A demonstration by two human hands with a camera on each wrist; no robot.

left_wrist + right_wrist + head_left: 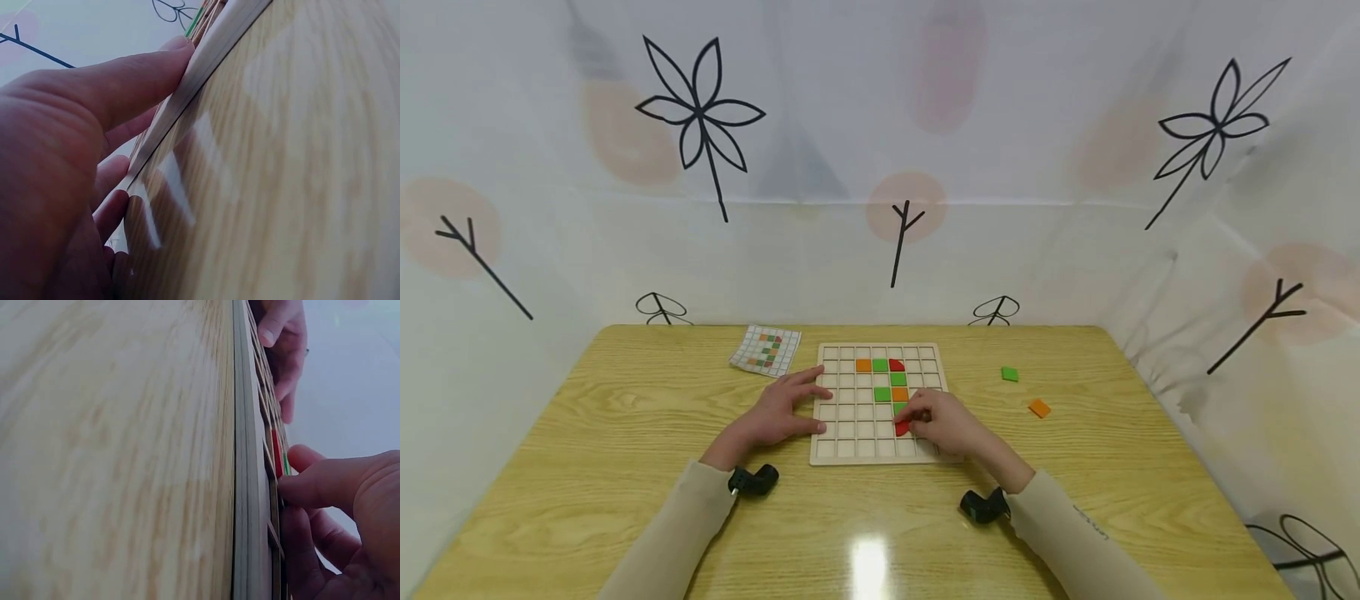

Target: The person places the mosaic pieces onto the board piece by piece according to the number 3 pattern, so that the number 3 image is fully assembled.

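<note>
A wooden grid board (856, 450) lies on the table, with orange, green and red tiles in some of its cells. My right hand (942, 421) is over the board's right part, thumb and fingertips pinching a red tile with a rounded corner (902, 428) at a lower cell. In the right wrist view the thumb meets the edge of this red tile (277, 453). A green tile (899, 408) just above it is partly covered by the fingers. My left hand (778, 410) rests at the board's left edge, fingers spread, thumb against the rim (206, 65).
A paper card (765, 348) printted with a coloured grid pattern lies behind my left hand. To the right of the board are a loose green tile (1010, 374) and a loose orange tile (1040, 408). A patterned white cloth (820, 267) stands behind the table.
</note>
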